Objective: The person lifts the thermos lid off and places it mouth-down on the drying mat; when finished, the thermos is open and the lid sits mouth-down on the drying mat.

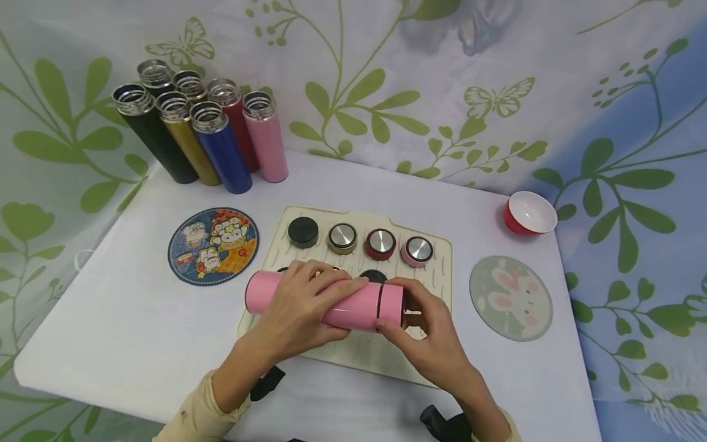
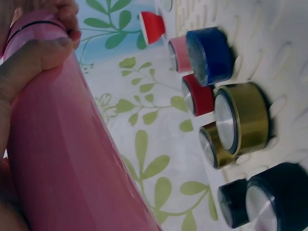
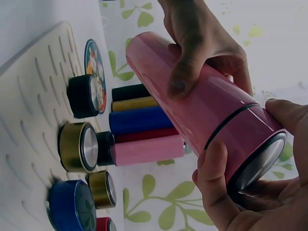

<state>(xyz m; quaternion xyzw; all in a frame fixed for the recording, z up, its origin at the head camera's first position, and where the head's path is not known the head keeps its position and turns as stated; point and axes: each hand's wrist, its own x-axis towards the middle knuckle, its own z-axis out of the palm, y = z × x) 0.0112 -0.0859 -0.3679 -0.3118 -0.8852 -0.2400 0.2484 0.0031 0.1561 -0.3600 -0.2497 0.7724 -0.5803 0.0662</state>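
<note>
A pink thermos bottle (image 1: 353,305) lies on its side in the air above the cream mat (image 1: 364,362). My left hand (image 1: 301,307) grips its body from above. At the right end, my right hand (image 1: 428,331) holds the pink lid (image 3: 250,149) between thumb and fingers. A dark ring (image 3: 231,122) marks the seam between lid and body, and the lid sits on the bottle. In the right wrist view the lid's silver top faces outward. Under the bottle, several lids stand on the mat, partly hidden in the head view, among them a blue lid (image 2: 209,55) and a gold lid (image 2: 243,118).
A back row on the mat has black (image 1: 303,232), gold (image 1: 342,238), red (image 1: 380,244) and pink (image 1: 417,251) lids. Several lidless bottles (image 1: 221,147) stand at back left. A colourful round mat (image 1: 214,245) lies left; a rabbit mat (image 1: 510,299) and red bowl (image 1: 530,213) are right.
</note>
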